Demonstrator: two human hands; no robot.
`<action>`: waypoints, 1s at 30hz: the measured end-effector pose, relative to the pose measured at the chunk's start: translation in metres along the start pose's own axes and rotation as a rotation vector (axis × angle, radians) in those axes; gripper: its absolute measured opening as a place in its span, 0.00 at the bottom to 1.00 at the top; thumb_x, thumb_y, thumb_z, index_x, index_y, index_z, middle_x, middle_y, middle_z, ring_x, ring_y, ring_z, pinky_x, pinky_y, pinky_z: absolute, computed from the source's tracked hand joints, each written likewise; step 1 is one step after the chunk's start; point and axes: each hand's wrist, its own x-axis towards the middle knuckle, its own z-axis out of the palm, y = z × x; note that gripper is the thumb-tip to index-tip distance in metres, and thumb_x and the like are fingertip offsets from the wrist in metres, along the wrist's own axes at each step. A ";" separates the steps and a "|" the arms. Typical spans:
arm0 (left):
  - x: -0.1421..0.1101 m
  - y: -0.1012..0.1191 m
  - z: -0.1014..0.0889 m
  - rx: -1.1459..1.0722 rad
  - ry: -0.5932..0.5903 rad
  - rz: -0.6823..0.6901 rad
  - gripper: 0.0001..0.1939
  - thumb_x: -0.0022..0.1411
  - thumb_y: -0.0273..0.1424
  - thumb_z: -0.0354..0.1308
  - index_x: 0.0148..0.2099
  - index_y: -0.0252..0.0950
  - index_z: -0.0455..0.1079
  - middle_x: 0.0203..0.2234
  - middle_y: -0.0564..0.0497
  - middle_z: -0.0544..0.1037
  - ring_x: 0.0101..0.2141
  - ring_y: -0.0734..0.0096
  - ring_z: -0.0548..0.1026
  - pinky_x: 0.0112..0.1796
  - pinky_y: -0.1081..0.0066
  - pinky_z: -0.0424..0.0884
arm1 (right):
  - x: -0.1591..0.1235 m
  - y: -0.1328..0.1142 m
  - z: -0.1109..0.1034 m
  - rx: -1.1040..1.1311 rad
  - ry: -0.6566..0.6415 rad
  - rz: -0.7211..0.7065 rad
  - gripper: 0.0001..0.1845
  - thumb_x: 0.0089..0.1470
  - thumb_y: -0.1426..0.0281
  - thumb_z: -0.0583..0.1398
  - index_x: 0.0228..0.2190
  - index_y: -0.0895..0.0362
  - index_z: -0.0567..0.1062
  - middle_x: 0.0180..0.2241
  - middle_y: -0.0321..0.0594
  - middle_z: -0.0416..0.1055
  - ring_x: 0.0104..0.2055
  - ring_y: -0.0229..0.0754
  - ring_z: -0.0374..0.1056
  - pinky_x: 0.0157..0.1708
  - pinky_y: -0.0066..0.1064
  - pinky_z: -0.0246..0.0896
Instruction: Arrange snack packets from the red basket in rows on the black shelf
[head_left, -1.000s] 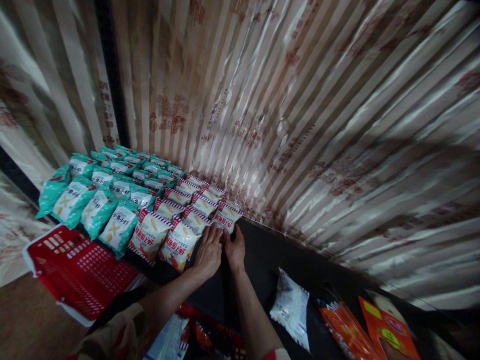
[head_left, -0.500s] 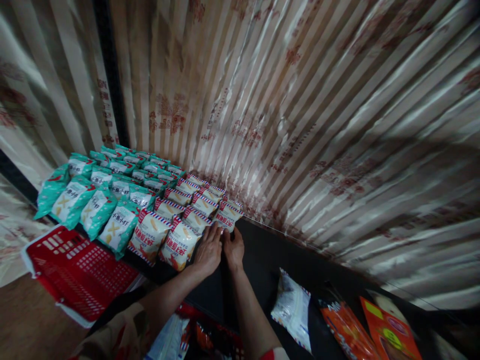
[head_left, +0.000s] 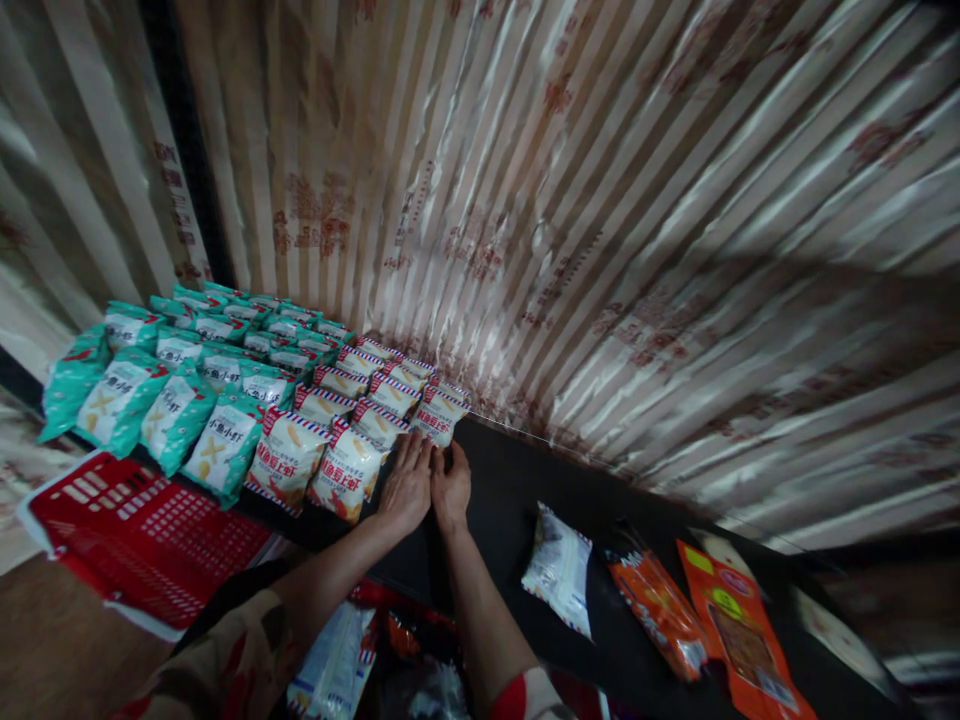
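Note:
My left hand (head_left: 407, 487) lies palm down with its fingers stretched out, close to the front of the white snack bags. Beside it, my right hand (head_left: 451, 488) has its thumb apart from its slightly curled fingers, at the lower edge of the rightmost white snack bag (head_left: 440, 413). Neither hand visibly grips it. That bag has a red and blue striped edge and red lettering. Left of my hands stands another white snack bag (head_left: 346, 472) at the front of its row. Parts of the nearer bags are hidden behind my left fingers.
Several teal snack bags (head_left: 222, 440) stand in rows at the left. A red basket (head_left: 142, 540) sits below the black shelf (head_left: 491, 480). Rightward lie a silvery bag (head_left: 559, 570), an orange packet (head_left: 656, 605) and a flat orange pouch (head_left: 739, 630). Pleated curtain (head_left: 517, 260) hangs behind.
The camera view has turned slightly right, so the shelf and bags sit further left. My hands have drawn back a little from the rightmost white bag; more of its front shows.

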 end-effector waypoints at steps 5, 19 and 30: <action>-0.010 0.006 -0.004 -0.029 -0.035 0.055 0.25 0.62 0.22 0.40 0.61 0.26 0.52 0.61 0.37 0.53 0.62 0.60 0.44 0.58 0.56 0.55 | -0.015 0.000 -0.007 -0.022 0.024 0.029 0.24 0.52 0.63 0.49 0.45 0.64 0.70 0.47 0.54 0.69 0.50 0.49 0.64 0.50 0.40 0.56; -0.062 0.035 -0.036 -0.120 -0.158 0.126 0.20 0.60 0.22 0.44 0.54 0.28 0.64 0.52 0.41 0.69 0.55 0.65 0.63 0.56 0.61 0.61 | -0.077 -0.007 -0.034 0.034 -0.039 0.061 0.20 0.49 0.70 0.48 0.41 0.63 0.73 0.42 0.49 0.72 0.44 0.43 0.66 0.48 0.35 0.59; -0.116 0.047 -0.044 -0.149 -0.136 0.197 0.26 0.58 0.20 0.40 0.58 0.30 0.59 0.56 0.41 0.65 0.57 0.65 0.60 0.56 0.58 0.61 | -0.106 -0.006 -0.083 -0.221 0.094 -0.204 0.18 0.53 0.73 0.49 0.42 0.58 0.72 0.51 0.47 0.66 0.56 0.45 0.56 0.53 0.42 0.52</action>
